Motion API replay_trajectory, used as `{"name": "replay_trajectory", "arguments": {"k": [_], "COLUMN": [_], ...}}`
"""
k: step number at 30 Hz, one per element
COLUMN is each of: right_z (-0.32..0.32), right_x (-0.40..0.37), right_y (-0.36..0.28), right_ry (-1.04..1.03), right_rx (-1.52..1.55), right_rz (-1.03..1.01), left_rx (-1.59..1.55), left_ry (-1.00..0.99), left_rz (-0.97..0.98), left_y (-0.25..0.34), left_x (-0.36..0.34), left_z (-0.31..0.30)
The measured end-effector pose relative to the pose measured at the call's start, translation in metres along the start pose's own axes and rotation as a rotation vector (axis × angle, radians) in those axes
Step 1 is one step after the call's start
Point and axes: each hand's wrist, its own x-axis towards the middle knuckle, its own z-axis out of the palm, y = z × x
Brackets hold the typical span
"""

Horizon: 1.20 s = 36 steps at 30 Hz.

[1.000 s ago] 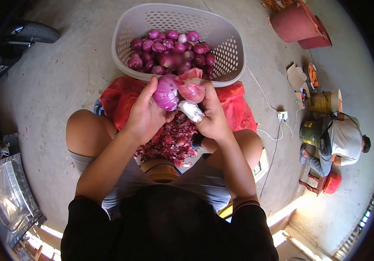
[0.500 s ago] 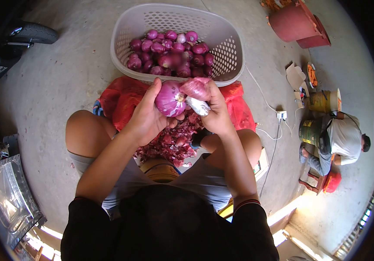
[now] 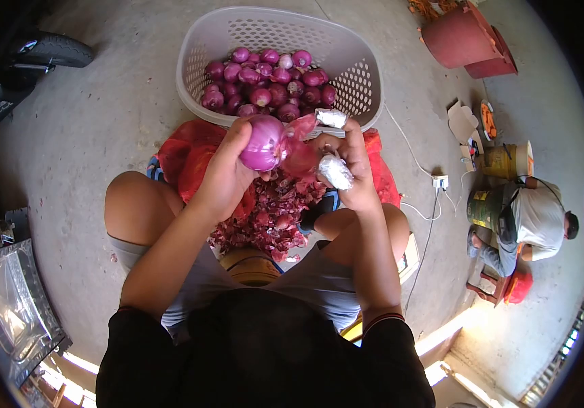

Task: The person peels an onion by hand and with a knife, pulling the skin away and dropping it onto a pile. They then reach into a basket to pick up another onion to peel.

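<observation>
My left hand (image 3: 227,170) is closed around a purple onion (image 3: 262,143), whose smooth, shiny side faces up. Beside it, my right hand (image 3: 354,166) has its thumb and forefinger spread apart, both tips covered in silver wrapping (image 3: 334,171). Loose reddish onion skin (image 3: 300,158) hangs between the onion and the right fingers, slightly blurred. Below both hands lies a heap of dry onion skins (image 3: 264,217) on a red mesh sack (image 3: 186,153). Just beyond the hands stands a grey plastic basket (image 3: 193,88) with many onions (image 3: 260,97) in it.
A yellow-brown bucket (image 3: 251,265) sits between my knees. To the right, a power strip (image 3: 440,181) with cables lies on the floor, near a cardboard box (image 3: 464,122). Further right, a person (image 3: 536,217) sits bent by buckets. A tyre (image 3: 57,51) is at upper left.
My right hand has moved right, away from the onion, and its thumb and forefinger have parted. The strip of skin now hangs lower between the hands. The left hand still holds the onion.
</observation>
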Motion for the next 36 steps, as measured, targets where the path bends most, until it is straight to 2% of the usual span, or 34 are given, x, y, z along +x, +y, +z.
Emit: {"name": "replay_trajectory", "arguments": {"k": [3, 6, 12, 15, 20, 28, 31, 36], "right_z": [0.001, -0.001, 0.024, 0.034, 0.032, 0.029, 0.035, 0.031], "right_x": [0.001, -0.002, -0.001, -0.002, 0.001, 0.002, 0.000, 0.002], "right_y": [-0.002, 0.005, 0.003, 0.011, 0.021, 0.019, 0.009, 0.014], "right_ry": [0.060, 0.130, 0.120, 0.145, 0.179, 0.037, 0.112, 0.143], "right_rx": [-0.185, -0.366, -0.362, -0.306, -0.129, 0.148, 0.189, 0.089], "right_rz": [-0.036, 0.004, -0.090, 0.076, 0.066, -0.042, 0.085, 0.046], "left_rx": [0.313, 0.389, 0.302, 0.339, 0.318, 0.305, 0.336, 0.325], "left_ry": [0.023, 0.058, 0.037, 0.002, -0.051, -0.069, -0.081, -0.111], "left_rz": [0.330, 0.440, 0.489, 0.504, 0.519, 0.520, 0.570, 0.611], "left_y": [-0.001, 0.000, -0.005, -0.007, -0.006, -0.003, -0.007, -0.007], "left_x": [0.001, -0.001, 0.002, 0.000, 0.000, -0.002, -0.001, 0.000], "left_z": [0.006, 0.011, 0.010, 0.011, 0.010, 0.009, 0.007, 0.007]}}
